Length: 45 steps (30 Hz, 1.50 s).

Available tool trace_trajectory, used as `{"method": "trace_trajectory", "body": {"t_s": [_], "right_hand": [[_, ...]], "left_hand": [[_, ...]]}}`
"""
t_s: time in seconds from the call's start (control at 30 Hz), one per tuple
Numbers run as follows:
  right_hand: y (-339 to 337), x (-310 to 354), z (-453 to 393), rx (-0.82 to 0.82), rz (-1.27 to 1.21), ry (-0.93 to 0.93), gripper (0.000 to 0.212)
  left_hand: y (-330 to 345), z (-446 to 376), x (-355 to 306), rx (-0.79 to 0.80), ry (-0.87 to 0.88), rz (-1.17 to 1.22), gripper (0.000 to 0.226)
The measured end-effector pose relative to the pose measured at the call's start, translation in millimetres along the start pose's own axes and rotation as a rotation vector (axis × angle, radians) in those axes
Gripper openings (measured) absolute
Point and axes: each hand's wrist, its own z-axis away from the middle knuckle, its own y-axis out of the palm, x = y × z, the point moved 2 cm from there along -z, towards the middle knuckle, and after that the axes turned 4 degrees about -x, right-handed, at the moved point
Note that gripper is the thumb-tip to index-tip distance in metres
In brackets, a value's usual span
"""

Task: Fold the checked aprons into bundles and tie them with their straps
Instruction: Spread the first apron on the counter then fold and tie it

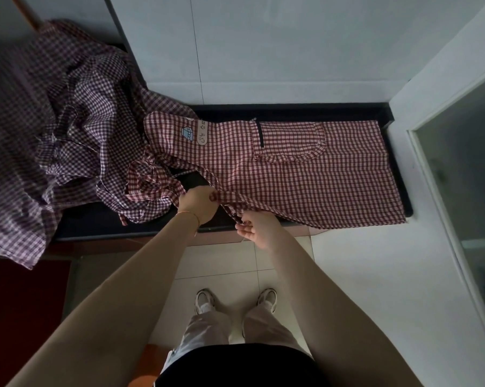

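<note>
I am looking down at a red checked apron [305,174] lying spread flat on the dark bench [291,110], its pocket [294,143] toward 1 o'clock. My left hand [198,203] is pinching a fold of its near edge with curled fingers. My right hand [256,226], just beside at 4 o'clock, is gripping the same edge, fingers partly curled. A heap of purple checked aprons [54,129] is piling up at 9 o'clock, touching the red one.

Purple apron pile [40,129] cut off left, patch lettering [202,134] unreadable
</note>
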Motion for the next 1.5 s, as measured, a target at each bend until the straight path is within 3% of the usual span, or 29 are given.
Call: {"method": "trace_trajectory", "body": {"t_s": [0.2, 0.27, 0.33, 0.4, 0.43, 0.5, 0.6, 0.7, 0.77, 0.83, 0.87, 1.0, 1.13, 1.23, 1.3, 1.37, 1.43, 1.5], "right_hand": [[-6, 3, 7, -0.04, 0.182, -0.123, 0.013], [-11, 5, 13, -0.008, 0.069, -0.256, 0.017], [-19, 4, 14, 0.074, -0.091, -0.244, 0.027], [-23, 3, 18, 0.096, -0.243, -0.303, 0.017], [-24, 4, 26, 0.064, -0.308, -0.347, 0.01], [-27, 5, 26, 0.028, -0.385, -0.309, 0.021], [-43, 5, 28, 0.121, 0.012, -0.142, 0.037], [-49, -5, 28, 0.104, 0.8, 0.03, 0.018], [-47, -3, 19, -0.062, 1.031, -0.135, 0.015], [-40, 5, 17, -0.182, 0.871, -0.388, 0.009], [-38, 9, 17, -0.197, 0.679, -0.402, 0.008], [-23, 6, 23, -0.063, -0.066, -0.044, 0.003], [-14, 0, 22, 0.088, -0.412, -0.01, 0.01], [-6, 1, 18, 0.09, -0.34, 0.01, 0.01], [-3, 2, 14, 0.033, -0.202, 0.02, 0.008], [-4, 3, 8, -0.053, -0.041, -0.032, 0.009], [-6, 2, 2, -0.127, 0.143, -0.204, 0.008], [-10, -1, -1, -0.177, 0.353, -0.461, 0.018]], "left_hand": [[-6, -8, -5, -0.021, -0.05, 0.079, 0.031], [-7, -9, -6, -0.039, -0.073, 0.117, 0.03], [-7, -11, -5, -0.038, -0.087, 0.15, 0.027], [-8, -13, -4, -0.035, -0.094, 0.191, 0.022], [-8, -14, -4, -0.042, -0.092, 0.197, 0.02], [-10, -15, -7, -0.046, -0.095, 0.184, 0.02], [-14, -14, -13, -0.028, -0.086, 0.158, 0.026], [-14, -10, -14, 0.027, -0.065, 0.197, 0.023], [-14, -6, -15, 0.071, -0.041, 0.21, 0.021], [-18, -1, -17, 0.079, -0.032, 0.219, 0.022], [-19, 1, -19, 0.083, -0.031, 0.216, 0.023], [-17, 5, -17, 0.129, -0.05, 0.202, 0.044], [-10, 5, -13, 0.193, -0.006, 0.153, 0.044], [-7, 10, -9, 0.144, 0.001, 0.027, 0.038], [-5, 12, -9, 0.031, 0.092, -0.026, 0.057], [-2, 12, -13, 0.036, 0.258, -0.065, 0.08], [6, 8, -18, 0.138, 0.388, -0.185, 0.082], [17, 2, -18, 0.257, 0.361, -0.294, 0.077]]}}
